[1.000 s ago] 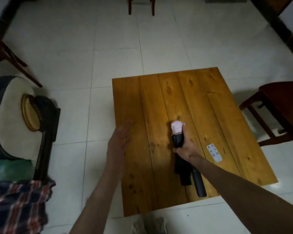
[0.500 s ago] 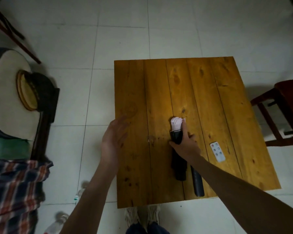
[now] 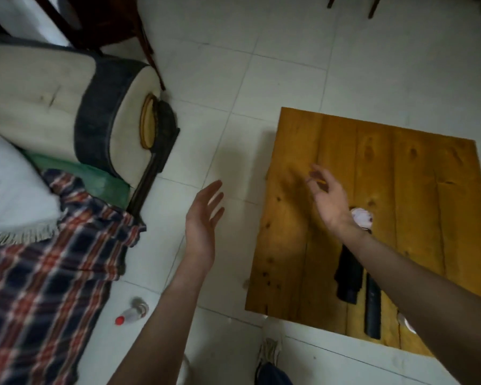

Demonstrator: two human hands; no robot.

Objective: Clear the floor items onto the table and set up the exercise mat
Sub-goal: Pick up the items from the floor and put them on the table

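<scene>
A low wooden table [image 3: 331, 151] stands on the white tiled floor at the right. On it lies a black folded umbrella [image 3: 347, 279] with a pink-white end [image 3: 362, 216], and beside it a black cylinder [image 3: 372, 307]. My right hand [image 3: 326, 198] hovers empty above the table, fingers loosely spread, its forearm crossing the umbrella. My left hand [image 3: 203, 220] is open over the floor, left of the table edge, holding nothing. A small plastic bottle with a red cap [image 3: 132, 315] lies on the floor near the plaid blanket.
A sofa with a cream and dark armrest [image 3: 109, 112] fills the left, with a white pillow [image 3: 9, 190] and a plaid blanket [image 3: 45, 273] hanging down. Dark chair legs [image 3: 147, 45] stand at the back left. My shoe [image 3: 270, 354] is below the table's near edge.
My right hand has let go of the umbrella, which stays on the table, and lifted away. The view has swung left, bringing the sofa, blanket and floor bottle into sight.
</scene>
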